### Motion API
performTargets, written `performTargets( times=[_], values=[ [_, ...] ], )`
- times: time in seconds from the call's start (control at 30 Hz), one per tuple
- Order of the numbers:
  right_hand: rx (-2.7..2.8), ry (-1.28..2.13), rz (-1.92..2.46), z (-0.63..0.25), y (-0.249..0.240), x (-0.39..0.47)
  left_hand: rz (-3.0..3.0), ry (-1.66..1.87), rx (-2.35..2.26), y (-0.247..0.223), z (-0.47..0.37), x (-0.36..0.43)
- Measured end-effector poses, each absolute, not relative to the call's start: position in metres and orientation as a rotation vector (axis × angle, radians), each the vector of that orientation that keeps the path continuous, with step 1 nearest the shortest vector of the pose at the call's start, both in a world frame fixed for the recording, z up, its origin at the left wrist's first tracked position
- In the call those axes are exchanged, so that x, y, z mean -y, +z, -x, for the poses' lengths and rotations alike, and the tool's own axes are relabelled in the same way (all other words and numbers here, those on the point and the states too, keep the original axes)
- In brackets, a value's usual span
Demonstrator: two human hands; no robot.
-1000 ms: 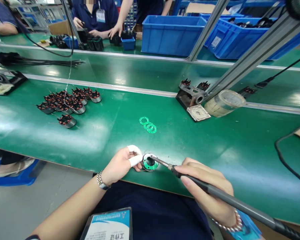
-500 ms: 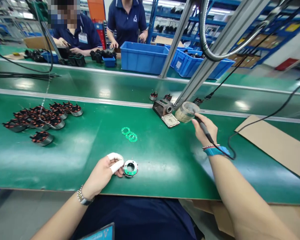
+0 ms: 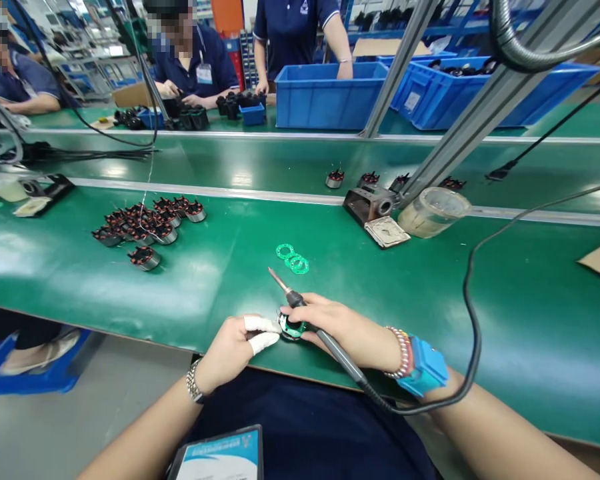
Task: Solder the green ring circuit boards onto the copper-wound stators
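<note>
Stator with a green ring board point(image 3: 294, 331) sits at the near edge of the green bench point(image 3: 220, 280), in the head view, between the person's two hands. The left hand point(image 3: 234, 345), white covers on its thumb and forefinger, has those fingers narrowed to a pinch at the stator's left rim. The right hand point(image 3: 347, 328) holds a soldering iron point(image 3: 336, 348), its tip pointing up and to the left, over the bench; fingers of this hand also appear to touch the stator's top and right side, though they hide part of it.

Beyond the iron's tip lie loose green rings point(image 3: 300, 267), overlapping. To the left stands a cluster of stators point(image 3: 137, 223), with a single stator point(image 3: 145, 259) just nearer. To the right are a metal stand point(image 3: 367, 205), a pale pad point(image 3: 387, 232) and a clear tub point(image 3: 433, 213), close together.
</note>
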State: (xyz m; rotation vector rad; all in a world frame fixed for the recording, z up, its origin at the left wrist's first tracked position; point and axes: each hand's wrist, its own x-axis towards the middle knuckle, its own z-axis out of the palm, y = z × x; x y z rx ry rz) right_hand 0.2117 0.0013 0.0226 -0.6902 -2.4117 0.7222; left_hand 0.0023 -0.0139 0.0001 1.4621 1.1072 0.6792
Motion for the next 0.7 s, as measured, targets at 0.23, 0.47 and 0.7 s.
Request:
performTargets(
  times=[0.23, 0.47, 0.7],
  values=[
    [2.172, 0.468, 0.972, -0.196, 0.007, 0.023, -1.071, 0.634, -1.083, 0.005, -0.014, 0.002],
    [2.106, 0.508, 0.966, -0.182, 0.022, 0.015, -1.094, 0.675, -1.034, 0.002, -0.017, 0.000],
    [2.119, 0.536, 0.968, -0.176, 0.022, 0.011, -1.155, 0.694, -1.031, 0.002, -0.014, 0.005]
  ],
)
